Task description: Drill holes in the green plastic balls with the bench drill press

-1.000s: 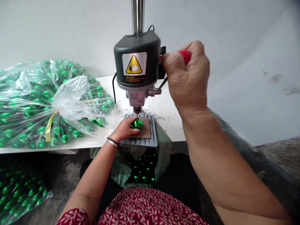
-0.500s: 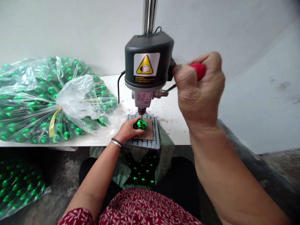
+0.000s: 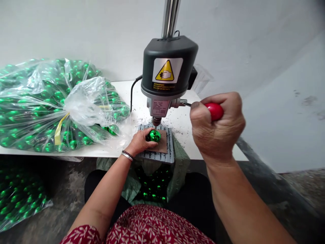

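Note:
My left hand (image 3: pixel 142 141) grips a shiny green ball (image 3: pixel 154 136) between thumb and fingers. The ball rests on a brown board (image 3: pixel 162 146) that lies on the grooved grey base plate (image 3: pixel 170 156) of a bench drill press (image 3: pixel 169 67). Directly over the ball is the drill chuck (image 3: pixel 156 121), its thin bit at the ball's top; whether it has gone in I cannot tell. My right hand (image 3: pixel 218 128) is wrapped round the red knob (image 3: pixel 215 112) of the press's feed lever, at the right of the drill head.
A tied clear plastic bag (image 3: pixel 50 105) of green balls covers the left of the white table (image 3: pixel 119 86). Another bag of balls (image 3: pixel 22 200) is on the floor at left. Below the plate, a green sack (image 3: pixel 180 169) holds more balls. Dark shavings are scattered about the plate.
My right hand has pulled the red knob downward. My left hand still holds the ball on the board. The view has shifted slightly, so the press appears further right.

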A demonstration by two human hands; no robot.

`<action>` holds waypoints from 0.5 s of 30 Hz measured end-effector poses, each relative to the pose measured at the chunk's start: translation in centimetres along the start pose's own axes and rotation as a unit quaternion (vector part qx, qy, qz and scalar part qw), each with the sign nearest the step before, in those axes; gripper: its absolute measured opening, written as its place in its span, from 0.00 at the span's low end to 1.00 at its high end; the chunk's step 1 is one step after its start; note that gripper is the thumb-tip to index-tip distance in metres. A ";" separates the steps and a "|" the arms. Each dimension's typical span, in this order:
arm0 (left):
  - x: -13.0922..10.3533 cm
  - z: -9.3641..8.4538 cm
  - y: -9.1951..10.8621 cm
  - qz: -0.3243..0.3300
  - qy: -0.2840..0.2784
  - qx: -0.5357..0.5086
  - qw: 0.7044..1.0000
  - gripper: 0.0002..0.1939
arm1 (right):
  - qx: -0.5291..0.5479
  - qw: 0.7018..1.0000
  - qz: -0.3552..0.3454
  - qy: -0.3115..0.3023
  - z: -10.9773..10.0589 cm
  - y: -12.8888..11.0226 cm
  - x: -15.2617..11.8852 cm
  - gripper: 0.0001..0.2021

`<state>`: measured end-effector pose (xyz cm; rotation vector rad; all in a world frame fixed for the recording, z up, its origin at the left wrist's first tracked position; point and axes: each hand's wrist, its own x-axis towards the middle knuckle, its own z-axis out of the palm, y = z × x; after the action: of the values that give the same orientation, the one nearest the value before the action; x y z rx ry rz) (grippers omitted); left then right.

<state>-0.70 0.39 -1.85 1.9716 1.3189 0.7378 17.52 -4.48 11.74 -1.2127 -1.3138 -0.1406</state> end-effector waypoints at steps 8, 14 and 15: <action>-0.1 0.2 -0.1 -0.008 0.004 0.025 1.000 0.30 | -0.017 0.998 -0.045 0.051 0.3 0.6 -1.5 0.06; 0.0 0.4 -0.5 -0.005 0.002 0.004 1.000 0.30 | -0.014 0.997 -0.039 0.068 0.6 1.4 -2.9 0.07; 0.0 0.5 -0.5 -0.006 0.004 0.004 1.000 0.31 | -0.012 0.997 -0.035 0.069 0.7 1.5 -3.1 0.07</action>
<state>-0.65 0.48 -2.55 1.9680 1.3390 0.7374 17.07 -4.97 8.32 -1.1573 -1.2372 -0.2867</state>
